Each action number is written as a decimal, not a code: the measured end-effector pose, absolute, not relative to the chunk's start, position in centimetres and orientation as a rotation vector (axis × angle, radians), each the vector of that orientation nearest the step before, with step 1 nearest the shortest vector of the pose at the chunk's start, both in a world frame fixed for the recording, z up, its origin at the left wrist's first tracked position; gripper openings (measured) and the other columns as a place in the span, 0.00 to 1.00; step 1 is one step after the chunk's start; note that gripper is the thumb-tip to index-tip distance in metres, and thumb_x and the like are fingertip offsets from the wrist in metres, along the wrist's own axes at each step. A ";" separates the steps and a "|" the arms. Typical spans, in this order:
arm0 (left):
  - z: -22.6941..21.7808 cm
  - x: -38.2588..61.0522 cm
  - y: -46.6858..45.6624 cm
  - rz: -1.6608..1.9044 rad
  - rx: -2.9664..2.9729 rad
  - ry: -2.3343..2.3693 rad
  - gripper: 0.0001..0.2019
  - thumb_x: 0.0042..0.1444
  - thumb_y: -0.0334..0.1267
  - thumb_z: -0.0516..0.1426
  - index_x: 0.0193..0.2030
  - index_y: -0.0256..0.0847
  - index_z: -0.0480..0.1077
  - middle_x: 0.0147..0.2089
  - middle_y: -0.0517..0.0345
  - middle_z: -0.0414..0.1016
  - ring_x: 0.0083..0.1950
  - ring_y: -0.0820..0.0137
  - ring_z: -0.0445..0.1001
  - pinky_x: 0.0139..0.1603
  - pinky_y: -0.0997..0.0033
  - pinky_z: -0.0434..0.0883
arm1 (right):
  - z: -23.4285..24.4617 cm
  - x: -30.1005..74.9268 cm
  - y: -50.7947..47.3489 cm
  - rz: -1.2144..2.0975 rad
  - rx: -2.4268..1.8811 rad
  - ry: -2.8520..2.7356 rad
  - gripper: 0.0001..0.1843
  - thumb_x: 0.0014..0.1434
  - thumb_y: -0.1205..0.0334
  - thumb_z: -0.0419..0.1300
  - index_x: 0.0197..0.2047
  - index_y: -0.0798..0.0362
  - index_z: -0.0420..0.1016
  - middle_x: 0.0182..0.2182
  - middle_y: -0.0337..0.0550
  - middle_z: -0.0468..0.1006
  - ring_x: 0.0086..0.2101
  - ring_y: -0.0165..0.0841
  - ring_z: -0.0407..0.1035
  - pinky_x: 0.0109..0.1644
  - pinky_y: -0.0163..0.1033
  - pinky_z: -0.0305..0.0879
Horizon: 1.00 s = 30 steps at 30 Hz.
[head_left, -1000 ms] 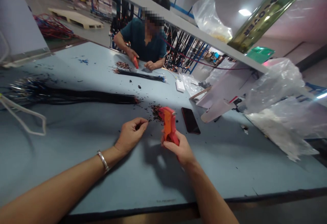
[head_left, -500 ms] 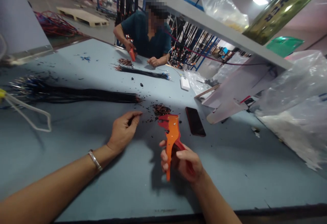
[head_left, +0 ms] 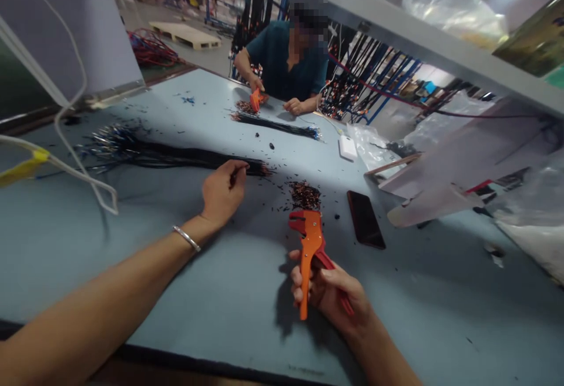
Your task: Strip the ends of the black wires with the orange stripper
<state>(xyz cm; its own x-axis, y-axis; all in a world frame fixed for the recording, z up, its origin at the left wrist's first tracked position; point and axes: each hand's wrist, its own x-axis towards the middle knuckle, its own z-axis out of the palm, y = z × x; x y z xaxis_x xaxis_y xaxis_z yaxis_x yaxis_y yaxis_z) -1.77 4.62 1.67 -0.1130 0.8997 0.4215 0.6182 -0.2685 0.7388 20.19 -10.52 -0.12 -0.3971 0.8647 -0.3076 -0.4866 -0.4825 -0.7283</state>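
My right hand (head_left: 331, 295) grips an orange wire stripper (head_left: 309, 251), held upright over the blue table (head_left: 247, 309) with its jaws pointing away from me. My left hand (head_left: 222, 191) reaches forward with thumb and fingers pinched at the near end of a long bundle of black wires (head_left: 176, 158). A silver bracelet (head_left: 187, 238) sits on that wrist. A small pile of stripped wire bits (head_left: 304, 194) lies just beyond the stripper's jaws.
A black phone (head_left: 365, 220) lies right of the pile. Across the table a person in a dark teal shirt (head_left: 286, 66) works on another wire bundle (head_left: 277, 126) with an orange tool. White cords (head_left: 83, 177) hang at left; plastic bags and card sheets (head_left: 445, 165) crowd the right.
My left hand moved forward from the scrap pile to the end of the black wire bundle. My right hand drew the stripper back toward me and its handles spread.
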 end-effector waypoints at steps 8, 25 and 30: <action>4.4 -6.7 5.5 0.541 2.161 1.763 0.11 0.49 0.39 0.56 0.37 0.43 0.78 0.29 0.59 0.76 0.28 0.67 0.70 0.27 0.73 0.55 | -0.3 20.2 -10.2 1.940 -0.809 -0.730 0.21 0.51 0.57 0.58 0.49 0.54 0.71 0.33 0.46 0.74 0.30 0.35 0.71 0.37 0.42 0.69; 2.6 -2.6 5.4 0.280 2.388 1.501 0.15 0.56 0.46 0.52 0.38 0.41 0.76 0.35 0.51 0.79 0.35 0.62 0.73 0.30 0.71 0.58 | 0.0 20.7 -10.1 1.968 -0.756 -0.590 0.20 0.50 0.61 0.62 0.47 0.57 0.74 0.34 0.45 0.77 0.32 0.35 0.73 0.38 0.39 0.69; 4.7 -2.4 4.9 0.639 2.275 1.670 0.16 0.58 0.44 0.49 0.41 0.42 0.76 0.36 0.53 0.79 0.36 0.62 0.74 0.32 0.70 0.61 | 0.1 20.4 -10.2 2.020 -0.712 -0.532 0.21 0.50 0.61 0.61 0.47 0.59 0.74 0.33 0.45 0.76 0.31 0.34 0.72 0.37 0.40 0.70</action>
